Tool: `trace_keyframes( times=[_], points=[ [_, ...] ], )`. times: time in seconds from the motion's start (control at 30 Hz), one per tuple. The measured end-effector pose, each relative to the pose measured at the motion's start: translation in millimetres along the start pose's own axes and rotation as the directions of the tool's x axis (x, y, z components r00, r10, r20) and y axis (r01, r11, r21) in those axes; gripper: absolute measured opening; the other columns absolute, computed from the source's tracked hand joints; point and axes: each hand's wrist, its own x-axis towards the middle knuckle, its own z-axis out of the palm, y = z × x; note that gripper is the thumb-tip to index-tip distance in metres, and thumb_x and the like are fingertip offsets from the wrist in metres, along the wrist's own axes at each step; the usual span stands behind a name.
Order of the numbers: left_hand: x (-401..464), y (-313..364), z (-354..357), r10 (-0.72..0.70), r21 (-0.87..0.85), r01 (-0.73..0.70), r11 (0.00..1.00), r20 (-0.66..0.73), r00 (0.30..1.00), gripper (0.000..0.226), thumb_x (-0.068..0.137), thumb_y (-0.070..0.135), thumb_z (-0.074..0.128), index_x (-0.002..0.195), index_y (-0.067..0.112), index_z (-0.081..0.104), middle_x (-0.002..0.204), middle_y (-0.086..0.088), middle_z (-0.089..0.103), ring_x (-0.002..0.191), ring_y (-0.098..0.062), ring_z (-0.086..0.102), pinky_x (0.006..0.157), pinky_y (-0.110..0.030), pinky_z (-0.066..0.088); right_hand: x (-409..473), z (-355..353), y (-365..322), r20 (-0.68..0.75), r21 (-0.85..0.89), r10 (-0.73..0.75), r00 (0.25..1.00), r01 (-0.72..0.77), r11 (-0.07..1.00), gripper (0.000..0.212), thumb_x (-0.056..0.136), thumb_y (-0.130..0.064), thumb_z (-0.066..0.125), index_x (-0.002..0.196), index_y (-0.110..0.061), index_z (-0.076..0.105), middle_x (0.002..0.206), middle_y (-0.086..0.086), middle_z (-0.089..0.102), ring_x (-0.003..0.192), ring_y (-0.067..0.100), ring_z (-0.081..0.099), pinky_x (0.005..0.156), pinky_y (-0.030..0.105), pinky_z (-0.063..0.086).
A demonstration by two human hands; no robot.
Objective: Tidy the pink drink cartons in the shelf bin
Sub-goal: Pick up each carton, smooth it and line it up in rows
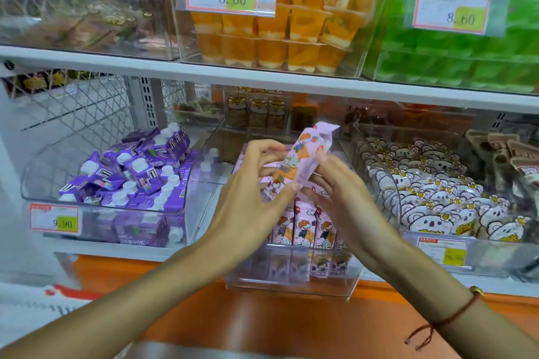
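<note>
Clear bin [291, 285] on a shop shelf [262, 79] holds upright pink cartons [303, 227]; both hands, left [250, 198] and right [344, 192], grip one tilted carton [300, 160] above it

We see one pink carton [300, 162] tilted toward one o'clock above the clear bin [291, 283], where more cartons [303, 227] stand upright.
</note>
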Motion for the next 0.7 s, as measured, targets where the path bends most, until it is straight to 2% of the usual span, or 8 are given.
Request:
trace_keyframes(
  times=[0.1, 0.23, 0.3, 0.4, 0.5, 0.57, 0.63, 0.7],
  points=[
    [2.1, -6.7, -2.1, 0.004, 0.062, -0.007, 0.998, 0.061, 0.998, 0.033, 0.091, 0.011, 0.061, 0.106, 0.036, 0.045, 0.113, 0.022, 0.061, 0.105, 0.006, 0.059, 0.084, -0.015, 0.048, -2.2, -1.7, -2.1, 0.043, -0.053, -0.009, 0.999, 0.011, 0.999, 0.03, 0.099, -0.02, 0.046, 0.128, -0.021, 0.055, 0.12, -0.005, 0.068, 0.111, 0.007, 0.062, 0.091, 0.02, 0.051],
    [-0.1, -12.0, -1.3, 0.043, 0.207, -0.056, 0.977, 0.064, 0.997, 0.033, 0.088, 0.023, 0.062, 0.117, 0.034, 0.049, 0.118, 0.023, 0.057, 0.113, 0.0, 0.054, 0.096, -0.036, 0.047, -4.4, -0.9, 1.8, -0.116, -0.166, -0.109, 0.987, 0.089, 0.982, 0.029, 0.088, -0.014, 0.064, 0.117, -0.014, 0.06, 0.108, 0.001, 0.071, 0.097, 0.013, 0.068, 0.086, 0.025, 0.054],
    [-0.4, -10.5, -1.5, 0.073, 0.242, -0.08, 0.967, 0.038, 0.997, 0.036, 0.086, 0.032, 0.067, 0.118, 0.036, 0.051, 0.118, 0.025, 0.056, 0.112, 0.001, 0.053, 0.092, -0.035, 0.049, -4.9, -0.5, 1.4, -0.166, -0.223, -0.166, 0.972, 0.127, 0.966, 0.033, 0.082, -0.016, 0.072, 0.113, -0.014, 0.06, 0.106, 0.002, 0.07, 0.094, 0.014, 0.069, 0.081, 0.022, 0.054],
    [1.6, -6.8, -3.7, 0.071, 0.214, -0.072, 0.974, 0.013, 0.997, 0.03, 0.088, 0.035, 0.067, 0.115, 0.039, 0.055, 0.112, 0.027, 0.061, 0.107, 0.003, 0.057, 0.087, -0.026, 0.05, -6.8, 0.4, -0.6, -0.141, -0.267, -0.189, 0.972, 0.146, 0.953, 0.032, 0.081, -0.02, 0.072, 0.111, -0.019, 0.06, 0.107, -0.004, 0.069, 0.094, 0.009, 0.067, 0.079, 0.017, 0.052],
    [6.5, 0.3, -6.7, -0.078, 0.052, 0.075, 0.996, 0.064, 0.995, 0.026, 0.088, 0.025, 0.066, 0.111, 0.036, 0.06, 0.106, 0.021, 0.066, 0.096, 0.003, 0.063, 0.08, -0.018, 0.053, -8.0, -1.9, -1.6, -0.103, -0.294, -0.156, 0.982, 0.12, 0.948, 0.024, 0.089, -0.024, 0.063, 0.112, -0.021, 0.06, 0.108, -0.009, 0.067, 0.097, 0.002, 0.065, 0.084, 0.018, 0.053],
    [8.9, 5.9, -8.2, -0.25, -0.084, 0.263, 0.961, 0.143, 0.958, 0.017, 0.088, 0.027, 0.065, 0.103, 0.035, 0.065, 0.1, 0.016, 0.07, 0.088, 0.003, 0.067, 0.071, -0.014, 0.054, -6.7, -3.2, -2.1, -0.126, -0.315, -0.129, 0.984, 0.084, 0.945, 0.021, 0.09, -0.027, 0.062, 0.11, -0.019, 0.061, 0.105, -0.005, 0.068, 0.09, 0.002, 0.066, 0.077, 0.016, 0.053],
    [9.6, 10.6, -9.0, -0.433, -0.213, 0.5, 0.84, 0.294, 0.852, 0.015, 0.09, 0.031, 0.062, 0.101, 0.027, 0.071, 0.097, 0.008, 0.075, 0.086, 0.0, 0.07, 0.064, -0.014, 0.054, -5.7, -3.6, -2.3, -0.171, -0.279, -0.076, 0.982, 0.025, 0.96, 0.023, 0.088, -0.028, 0.064, 0.108, -0.016, 0.061, 0.102, 0.006, 0.069, 0.081, 0.013, 0.068, 0.069, 0.02, 0.055],
    [10.3, 11.5, -10.1, -0.508, -0.262, 0.627, 0.734, 0.401, 0.762, 0.025, 0.091, 0.033, 0.06, 0.106, 0.017, 0.071, 0.098, 0.002, 0.076, 0.085, -0.004, 0.071, 0.063, -0.016, 0.055, -5.6, -2.6, -2.9, -0.189, -0.243, -0.006, 0.982, -0.041, 0.969, 0.029, 0.087, -0.031, 0.065, 0.109, -0.014, 0.059, 0.101, 0.017, 0.069, 0.08, 0.024, 0.066, 0.075, 0.032, 0.056]
  ],
)
